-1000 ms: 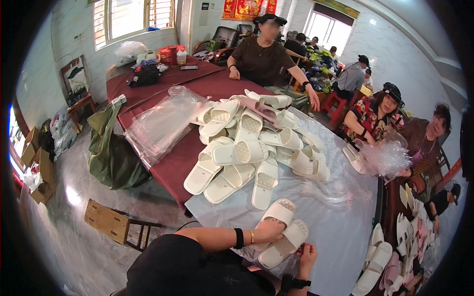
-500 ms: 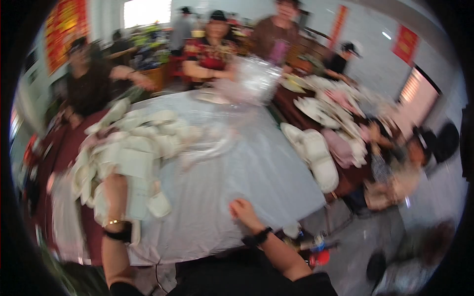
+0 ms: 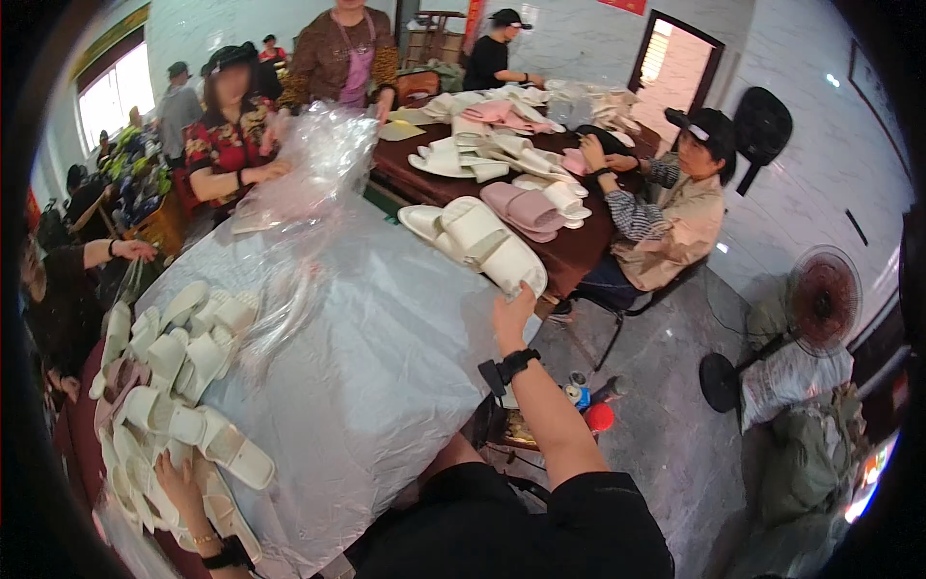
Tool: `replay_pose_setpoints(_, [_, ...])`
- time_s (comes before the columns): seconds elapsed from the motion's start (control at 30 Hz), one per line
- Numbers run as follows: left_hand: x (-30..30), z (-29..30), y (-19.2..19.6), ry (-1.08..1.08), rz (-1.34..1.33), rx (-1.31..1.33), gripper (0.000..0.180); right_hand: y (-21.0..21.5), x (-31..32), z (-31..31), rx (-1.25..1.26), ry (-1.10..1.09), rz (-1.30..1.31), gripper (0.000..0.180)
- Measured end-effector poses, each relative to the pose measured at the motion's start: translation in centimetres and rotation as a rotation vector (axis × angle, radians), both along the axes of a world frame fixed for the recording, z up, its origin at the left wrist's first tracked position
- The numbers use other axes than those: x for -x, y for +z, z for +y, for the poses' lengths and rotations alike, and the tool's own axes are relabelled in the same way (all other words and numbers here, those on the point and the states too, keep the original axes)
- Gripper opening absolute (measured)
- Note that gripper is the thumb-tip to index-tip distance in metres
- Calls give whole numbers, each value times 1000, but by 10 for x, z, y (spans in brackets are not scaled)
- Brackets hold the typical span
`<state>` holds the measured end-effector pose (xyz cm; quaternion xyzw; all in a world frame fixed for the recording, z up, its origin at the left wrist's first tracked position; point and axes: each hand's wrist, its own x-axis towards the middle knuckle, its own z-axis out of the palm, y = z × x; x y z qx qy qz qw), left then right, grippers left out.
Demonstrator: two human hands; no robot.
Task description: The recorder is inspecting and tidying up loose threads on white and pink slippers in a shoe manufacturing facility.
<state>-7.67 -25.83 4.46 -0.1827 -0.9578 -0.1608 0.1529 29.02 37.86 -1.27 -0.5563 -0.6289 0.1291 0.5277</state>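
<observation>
My right hand point(image 3: 514, 318) reaches to the right edge of the plastic-covered table, its fingers closed on the near end of a white slipper point(image 3: 509, 262). That slipper lies beside another white slipper point(image 3: 419, 220), partly over the edge of the neighbouring table. At the lower left, my left hand point(image 3: 181, 489) rests with fingers apart among a pile of cream slippers point(image 3: 178, 357). A loose cream slipper point(image 3: 236, 454) lies just right of that hand. Among the pile sits a dusky pink slipper point(image 3: 123, 376).
Clear plastic sheeting point(image 3: 323, 154) is bunched at the table's far side, near a person in a red patterned top point(image 3: 227, 150). Pink and white slippers point(image 3: 526, 207) cover the brown table point(image 3: 579, 251), where a person in a beige vest point(image 3: 675, 236) sits. A fan point(image 3: 822, 299) stands right.
The view has swung to the right. My right hand has gone from above the table to the white slipper at its right edge. My left hand stays at the slipper pile.
</observation>
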Motion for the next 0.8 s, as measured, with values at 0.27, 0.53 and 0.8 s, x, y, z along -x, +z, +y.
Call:
replay_pose_setpoints(0.27, [-37,34,15,-74,140,-63,38,7,-41,48,263,-98,96,51])
replay_pose_setpoints(0.53, [-106,89,13,-344,103,-283,34,-9,-43,72,391,-88,78,64])
replay_pose_setpoints(0.8, [-150,127,15,-437,-142,-307,33,-35,-47,91,375,75,106,50])
